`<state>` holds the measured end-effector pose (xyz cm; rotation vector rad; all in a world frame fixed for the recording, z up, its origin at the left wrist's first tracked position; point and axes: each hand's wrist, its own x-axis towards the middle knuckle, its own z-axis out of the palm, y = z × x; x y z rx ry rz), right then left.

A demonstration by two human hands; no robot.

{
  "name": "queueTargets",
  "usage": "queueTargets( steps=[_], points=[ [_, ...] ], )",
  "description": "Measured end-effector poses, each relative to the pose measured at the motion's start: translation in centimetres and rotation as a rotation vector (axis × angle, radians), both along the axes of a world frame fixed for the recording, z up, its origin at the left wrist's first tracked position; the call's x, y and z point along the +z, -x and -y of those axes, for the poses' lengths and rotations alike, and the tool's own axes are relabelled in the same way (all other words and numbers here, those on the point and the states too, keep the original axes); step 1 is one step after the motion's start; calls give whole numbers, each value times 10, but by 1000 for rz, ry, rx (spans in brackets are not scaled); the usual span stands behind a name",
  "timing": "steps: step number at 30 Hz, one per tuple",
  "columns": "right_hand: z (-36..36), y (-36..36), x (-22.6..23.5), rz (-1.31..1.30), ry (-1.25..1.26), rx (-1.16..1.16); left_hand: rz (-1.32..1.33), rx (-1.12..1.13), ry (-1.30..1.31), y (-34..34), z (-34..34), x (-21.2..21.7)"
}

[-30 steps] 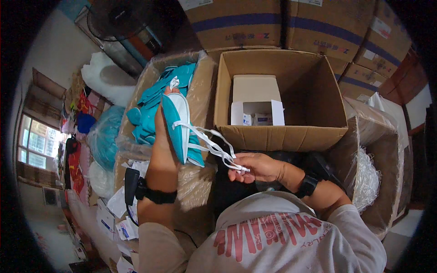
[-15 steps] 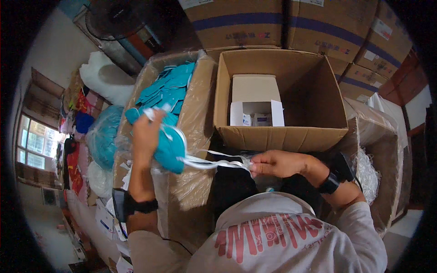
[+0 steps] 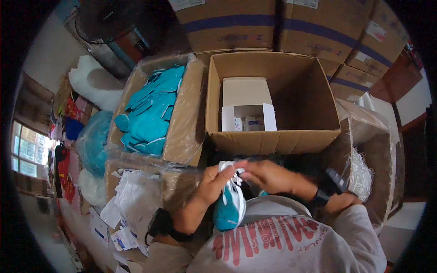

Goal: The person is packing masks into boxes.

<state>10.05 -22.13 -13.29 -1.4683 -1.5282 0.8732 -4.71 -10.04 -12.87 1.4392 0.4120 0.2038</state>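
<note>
Both of my hands come together in front of my chest, over a teal face mask (image 3: 230,211) with a white rim. Its white straps (image 3: 233,177) are gathered at the upper end. My left hand (image 3: 214,185) is closed round that end of the mask, thumb on top. My right hand (image 3: 268,177) is slightly blurred, its fingertips pressed together at the straps beside the left thumb. The mask hangs tilted below the left fingers. Many similar teal masks (image 3: 152,107) lie heaped in a plastic-lined carton (image 3: 184,132) at the left.
An open cardboard box (image 3: 273,142) stands ahead, holding a small white carton (image 3: 247,88) with packets inside. White straps (image 3: 362,175) lie in a carton at the right. Packaging papers (image 3: 132,195) lie at the lower left. Sealed boxes (image 3: 318,29) are stacked behind.
My left hand has brought the mask from over the teal heap down to my chest. My right hand has moved slightly left to meet it, and the stretched straps are now bunched together.
</note>
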Motion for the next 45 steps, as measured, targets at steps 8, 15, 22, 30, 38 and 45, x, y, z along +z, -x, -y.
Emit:
queueTargets(
  steps=[8, 15, 22, 30, 38, 45],
  points=[
    [27, 4, -3, 124, 479, 391, -372, -699, -982, 12, 15, 1],
    [74, -25, 26, -41, 629, 615, -63, -641, -846, 29, 58, -28],
    [107, -67, 16, 88, 269, 655, -74, -581, -1013, 47, 44, -25],
    [102, -79, -62, -852, 786, -207, -323, -188, -357, 19, -1, -15],
    [64, -31, -224, -936, 838, -509, -371, -385, -699, -11, -16, -19],
    [19, -12, -77, -1106, 591, -59, -221, -68, -454, -8, -19, -37]
  ],
)
